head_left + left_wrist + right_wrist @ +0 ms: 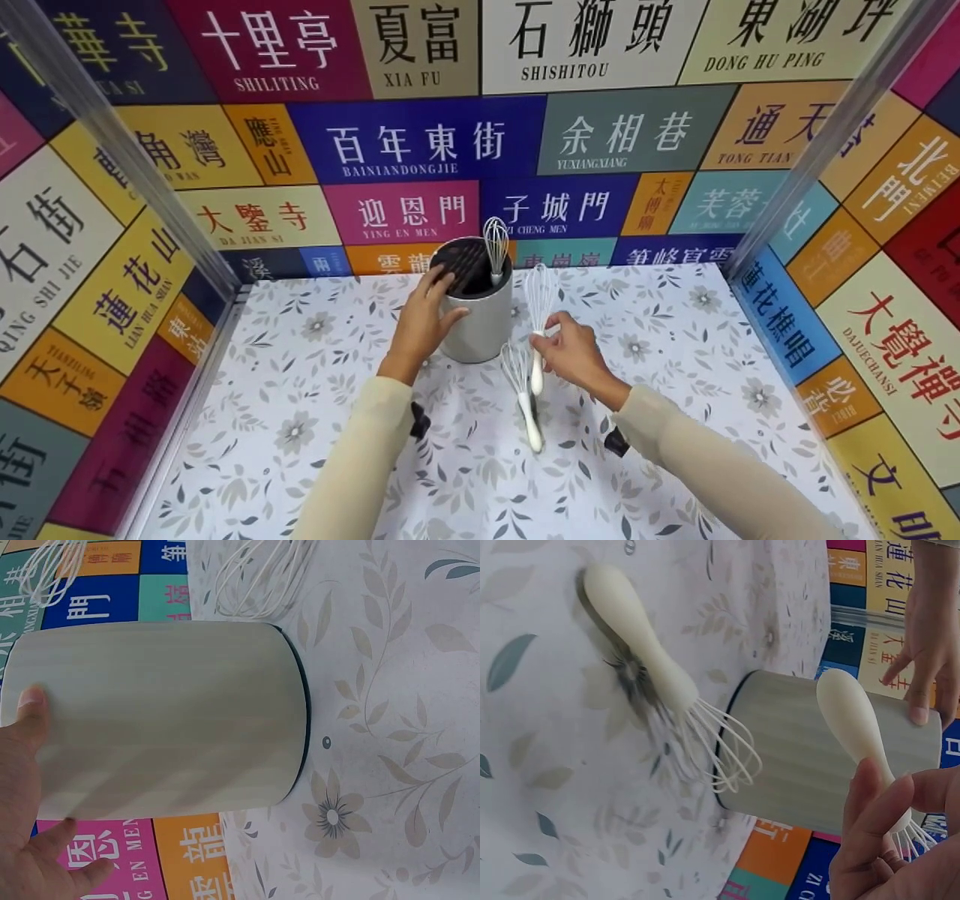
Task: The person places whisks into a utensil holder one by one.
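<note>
A grey-white cylindrical utensil holder (477,330) with a dark inside stands on the table. My left hand (418,322) rests at its left rim, fingers spread over the top edge and thumb on the outer wall (150,712). One wire whisk (496,244) stands in the holder, wires up. Just right of the holder, my right hand (574,346) pinches a second whisk (847,712) by its pale handle between thumb and fingers, wires pointing away from me. Below it, a third whisk (529,420) lies on the table, its handle towards me.
The table (315,480) wears a white cover with grey leaves and flowers. Upright panels with colourful printed signs (416,139) close it in at the back and both sides, with clear strips at the corners (795,142).
</note>
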`<move>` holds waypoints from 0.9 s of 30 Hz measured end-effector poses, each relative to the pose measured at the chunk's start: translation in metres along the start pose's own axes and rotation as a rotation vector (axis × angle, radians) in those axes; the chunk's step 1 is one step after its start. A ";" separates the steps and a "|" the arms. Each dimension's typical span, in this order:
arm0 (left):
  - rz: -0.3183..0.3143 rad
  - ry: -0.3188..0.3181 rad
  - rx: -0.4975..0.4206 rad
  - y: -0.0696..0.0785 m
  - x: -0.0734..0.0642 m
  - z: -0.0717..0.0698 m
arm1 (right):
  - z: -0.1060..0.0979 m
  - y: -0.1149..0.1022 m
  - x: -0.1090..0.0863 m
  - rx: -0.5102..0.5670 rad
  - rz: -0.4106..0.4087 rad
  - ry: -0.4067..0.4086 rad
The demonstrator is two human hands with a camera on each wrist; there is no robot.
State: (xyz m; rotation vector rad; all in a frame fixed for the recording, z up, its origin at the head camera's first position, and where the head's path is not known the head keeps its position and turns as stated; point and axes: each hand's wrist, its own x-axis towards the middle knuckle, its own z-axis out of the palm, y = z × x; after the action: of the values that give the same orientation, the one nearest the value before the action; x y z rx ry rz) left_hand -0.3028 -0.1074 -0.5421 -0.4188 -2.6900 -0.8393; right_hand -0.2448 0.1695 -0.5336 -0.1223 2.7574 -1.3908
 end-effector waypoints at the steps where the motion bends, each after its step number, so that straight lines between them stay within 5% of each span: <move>1: 0.004 0.004 -0.001 0.000 0.000 0.000 | -0.001 -0.003 0.002 -0.005 -0.009 0.004; 27: 0.018 0.008 -0.018 -0.002 0.000 0.000 | -0.028 -0.080 0.055 0.004 -0.153 0.125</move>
State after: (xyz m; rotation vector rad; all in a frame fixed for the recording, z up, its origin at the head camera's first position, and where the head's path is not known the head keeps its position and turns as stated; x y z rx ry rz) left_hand -0.3034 -0.1089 -0.5433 -0.4425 -2.6693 -0.8583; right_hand -0.2976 0.1393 -0.4537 -0.2603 2.9012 -1.4871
